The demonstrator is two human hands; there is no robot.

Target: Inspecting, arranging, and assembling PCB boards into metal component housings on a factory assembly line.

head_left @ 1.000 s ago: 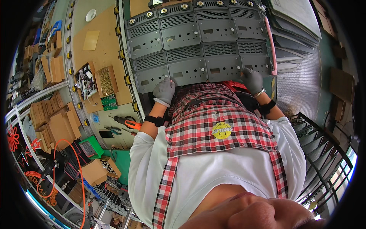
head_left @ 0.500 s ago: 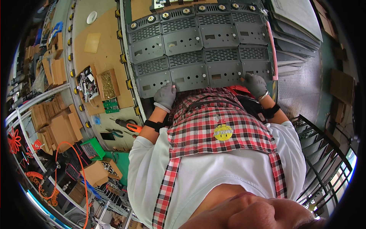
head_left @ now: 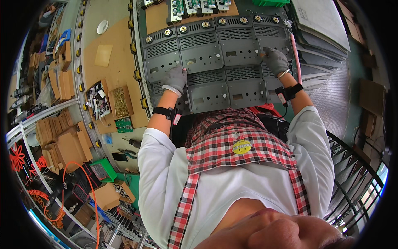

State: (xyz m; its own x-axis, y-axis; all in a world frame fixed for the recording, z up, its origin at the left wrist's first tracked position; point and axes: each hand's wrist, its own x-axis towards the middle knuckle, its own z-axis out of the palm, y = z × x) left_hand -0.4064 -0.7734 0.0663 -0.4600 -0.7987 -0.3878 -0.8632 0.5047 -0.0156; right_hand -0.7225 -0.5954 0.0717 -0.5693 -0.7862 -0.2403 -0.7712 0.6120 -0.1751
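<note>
Dark grey slotted metal panels (head_left: 203, 56) lie side by side in two rows in front of me. Brass-coloured hex fittings (head_left: 206, 25) line their far edge, and small white knobs stand on them. Both my hands wear grey gloves with bare fingertips. My left hand (head_left: 175, 78) is at the left, over the seam between the rows, its fingers curled on the edge of a far-row panel. At the right, my right hand (head_left: 276, 62) has its fingers bent at the near edge of another far-row panel, beside a white knob. The undersides of both hands are hidden.
Green circuit boards on white-and-black bases (head_left: 195, 10) stand beyond the panels, near a green bin (head_left: 271, 2). Leftward are a box of brass-coloured small parts (head_left: 120, 101), a box of mixed parts (head_left: 97, 99) and pliers (head_left: 127, 152). Large flat sheets (head_left: 321, 25) are stacked at the right.
Both hands have moved forward from the near row's front edge to the seam between the rows. The view has tipped forward, showing more circuit boards and the green bin.
</note>
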